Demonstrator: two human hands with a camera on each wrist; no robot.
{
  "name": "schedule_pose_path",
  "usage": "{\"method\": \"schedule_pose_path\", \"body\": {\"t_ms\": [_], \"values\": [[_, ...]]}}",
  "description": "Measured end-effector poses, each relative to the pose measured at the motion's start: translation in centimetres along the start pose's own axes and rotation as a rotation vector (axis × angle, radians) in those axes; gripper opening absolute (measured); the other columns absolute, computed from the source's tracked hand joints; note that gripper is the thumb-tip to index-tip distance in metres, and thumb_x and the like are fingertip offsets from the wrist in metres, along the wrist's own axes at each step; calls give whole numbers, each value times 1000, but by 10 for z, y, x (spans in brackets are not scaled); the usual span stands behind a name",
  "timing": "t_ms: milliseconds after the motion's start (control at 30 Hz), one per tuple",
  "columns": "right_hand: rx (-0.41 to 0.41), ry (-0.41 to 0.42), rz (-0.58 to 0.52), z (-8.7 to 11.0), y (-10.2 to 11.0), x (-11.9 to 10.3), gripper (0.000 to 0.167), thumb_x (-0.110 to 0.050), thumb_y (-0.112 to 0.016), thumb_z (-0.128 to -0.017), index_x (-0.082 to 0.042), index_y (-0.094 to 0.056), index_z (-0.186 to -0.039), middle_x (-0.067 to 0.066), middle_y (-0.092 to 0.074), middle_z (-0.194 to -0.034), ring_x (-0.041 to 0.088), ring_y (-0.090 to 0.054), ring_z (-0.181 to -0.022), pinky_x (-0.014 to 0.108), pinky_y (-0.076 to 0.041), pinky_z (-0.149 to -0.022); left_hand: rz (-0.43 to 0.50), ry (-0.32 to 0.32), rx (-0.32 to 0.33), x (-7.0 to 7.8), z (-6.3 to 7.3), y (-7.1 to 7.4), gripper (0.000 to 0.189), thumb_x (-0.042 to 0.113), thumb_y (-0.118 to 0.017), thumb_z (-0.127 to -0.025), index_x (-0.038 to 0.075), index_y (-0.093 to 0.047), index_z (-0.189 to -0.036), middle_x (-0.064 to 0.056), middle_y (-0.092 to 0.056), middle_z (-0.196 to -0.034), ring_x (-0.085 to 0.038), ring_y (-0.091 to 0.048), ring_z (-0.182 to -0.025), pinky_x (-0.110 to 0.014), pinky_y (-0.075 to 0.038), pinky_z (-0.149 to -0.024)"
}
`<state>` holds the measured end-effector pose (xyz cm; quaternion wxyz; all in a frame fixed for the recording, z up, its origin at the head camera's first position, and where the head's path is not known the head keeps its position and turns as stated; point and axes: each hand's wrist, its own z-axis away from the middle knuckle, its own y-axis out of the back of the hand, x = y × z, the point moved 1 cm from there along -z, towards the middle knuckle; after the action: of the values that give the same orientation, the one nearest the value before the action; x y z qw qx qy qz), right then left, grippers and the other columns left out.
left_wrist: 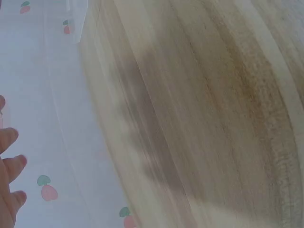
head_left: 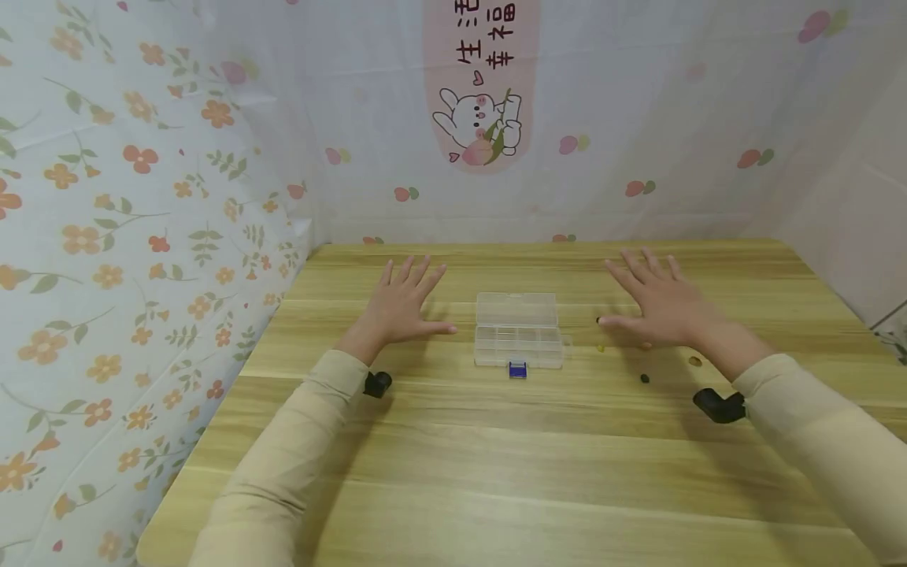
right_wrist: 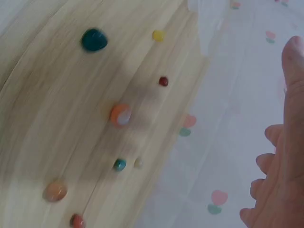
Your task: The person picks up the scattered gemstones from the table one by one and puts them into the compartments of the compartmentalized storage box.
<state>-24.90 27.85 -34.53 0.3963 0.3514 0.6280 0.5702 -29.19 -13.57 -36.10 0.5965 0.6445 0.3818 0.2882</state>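
Observation:
My left hand [head_left: 402, 309] hovers over the table with fingers spread, holding nothing. My right hand [head_left: 664, 309] is likewise spread, above several small, smooth, coloured stones. Between the hands stands a clear plastic compartment box [head_left: 516, 309], its lid raised and a blue latch [head_left: 518, 370] at the front. In the right wrist view lie a dark green stone [right_wrist: 94, 40], a yellow one [right_wrist: 158, 35], a dark red one [right_wrist: 163, 81], an orange and white one [right_wrist: 121, 114], a teal one [right_wrist: 119, 165] and an orange-brown one [right_wrist: 55, 190].
The wooden table [head_left: 453, 480] meets a printed white curtain [head_left: 609, 102] at the back. A flowered sheet [head_left: 142, 260] hangs along the left side. Black wrist devices show under the left wrist [head_left: 378, 384] and the right wrist [head_left: 720, 405].

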Motion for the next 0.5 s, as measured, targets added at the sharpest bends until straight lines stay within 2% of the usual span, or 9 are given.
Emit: {"method": "schedule_pose_path", "body": {"t_ms": [100,233,400,500], "values": [[6,-16,-31,6,4,7,94,-61,-54,-92,-12,-7,-157,24,-2,-159,45,6,-143,63,5,-108,13,-20,8,0,1,2,106,81,-50,-78,20,-14,-158,-13,-19,-159,-36,-17,-144,-60,-8,-112],[36,-28,-69,18,8,19,95,-54,-61,-90,-10,-10,-157,28,-8,-157,50,-4,-141,64,-3,-109,91,-58,14,-1,3,2,103,76,-54,-81,18,-16,-157,-13,-33,-153,-33,-32,-138,-57,-19,-110],[83,-64,-91,33,12,30,95,-50,-67,-88,-8,-16,-156,27,-18,-155,51,-20,-137,69,-20,-102,282,-76,25,0,8,0,100,65,-65,-81,16,-20,-156,-15,-44,-145,-33,-43,-130,-51,-31,-106],[123,-90,-122,43,13,36,93,-49,-68,-88,-11,-18,-156,26,-24,-153,54,-29,-131,71,-27,-94,428,-71,-2,3,8,-5,100,60,-70,-81,16,-20,-156,-13,-40,-149,-31,-40,-133,-49,-31,-107]]}}
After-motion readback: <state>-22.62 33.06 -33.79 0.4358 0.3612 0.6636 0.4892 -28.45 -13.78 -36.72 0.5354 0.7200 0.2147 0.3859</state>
